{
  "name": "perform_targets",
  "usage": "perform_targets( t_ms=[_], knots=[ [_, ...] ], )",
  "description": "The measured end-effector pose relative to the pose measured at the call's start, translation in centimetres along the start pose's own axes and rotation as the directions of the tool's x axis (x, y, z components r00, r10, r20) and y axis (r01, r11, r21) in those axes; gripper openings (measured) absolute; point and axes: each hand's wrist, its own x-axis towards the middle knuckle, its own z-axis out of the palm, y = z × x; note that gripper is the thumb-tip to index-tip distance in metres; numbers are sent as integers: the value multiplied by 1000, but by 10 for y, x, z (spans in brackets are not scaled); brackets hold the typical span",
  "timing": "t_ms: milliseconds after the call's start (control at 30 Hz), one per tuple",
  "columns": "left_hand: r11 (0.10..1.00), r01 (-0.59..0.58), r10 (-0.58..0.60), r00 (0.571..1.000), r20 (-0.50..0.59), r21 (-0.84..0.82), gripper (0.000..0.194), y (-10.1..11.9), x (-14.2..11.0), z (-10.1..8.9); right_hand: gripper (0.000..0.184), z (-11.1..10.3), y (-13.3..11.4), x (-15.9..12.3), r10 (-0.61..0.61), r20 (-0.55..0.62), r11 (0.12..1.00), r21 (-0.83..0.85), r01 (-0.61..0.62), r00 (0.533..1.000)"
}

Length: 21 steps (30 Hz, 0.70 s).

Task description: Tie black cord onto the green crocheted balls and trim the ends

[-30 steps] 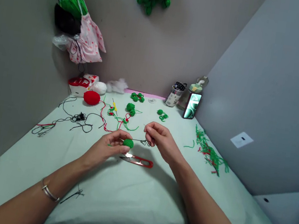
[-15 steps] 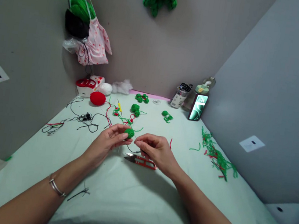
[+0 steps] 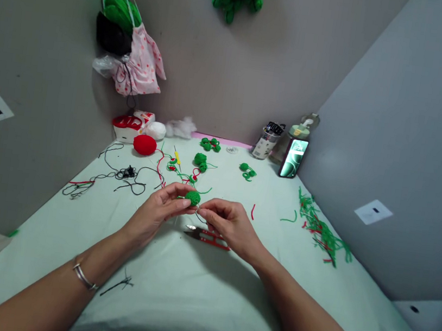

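Note:
My left hand (image 3: pixel 157 208) is closed around a small green crocheted ball (image 3: pixel 192 198), held between thumb and fingers above the table. My right hand (image 3: pixel 231 224) pinches right beside the ball's right side; whatever is between the fingertips is too small to make out. A dark thread (image 3: pixel 200 218) curves just below, between the two hands. Under my right hand lies a pair of red-handled thread snips (image 3: pixel 206 237), blades pointing left, the handle partly covered by the fingers.
Behind my hands are green crocheted pieces (image 3: pixel 200 161), a yellow-handled hook (image 3: pixel 177 155) and a red yarn ball (image 3: pixel 144 145). Tangled black yarn (image 3: pixel 127 172) lies left, green and red scraps (image 3: pixel 321 229) right. A phone (image 3: pixel 294 158) leans upright at the back right.
The green ball and my right fingertips have come closer together, the fingertips now almost at the ball. The dark thread below has shifted and curves up near the fingertips.

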Motion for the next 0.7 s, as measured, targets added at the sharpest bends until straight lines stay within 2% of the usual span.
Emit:
perform_targets(
  t_ms=[233, 400, 467, 567, 700],
  knots=[
    [1000, -6, 6, 1000, 12, -8, 24, -2, 0, 0, 27, 4, 3, 1, -64, -37, 998, 19, 64, 997],
    [999, 19, -19, 1000, 6, -45, 22, 1, 0, 3, 19, 10, 15, 2, -229, -115, 966, -151, 211, 967],
    [999, 13, -13, 1000, 2, -50, 20, 1, -1, 5, 19, 13, 18, 3, -251, -141, 955, -199, 221, 958],
    [1000, -16, 16, 1000, -20, -21, 19, -4, -1, 6, 20, 15, 19, 4, -188, -178, 976, -146, 163, 966],
    [995, -83, 84, 996, -19, 51, 21, -14, 1, 4, 30, 15, 16, 8, -7, -165, 997, 74, 19, 986]
  ],
)
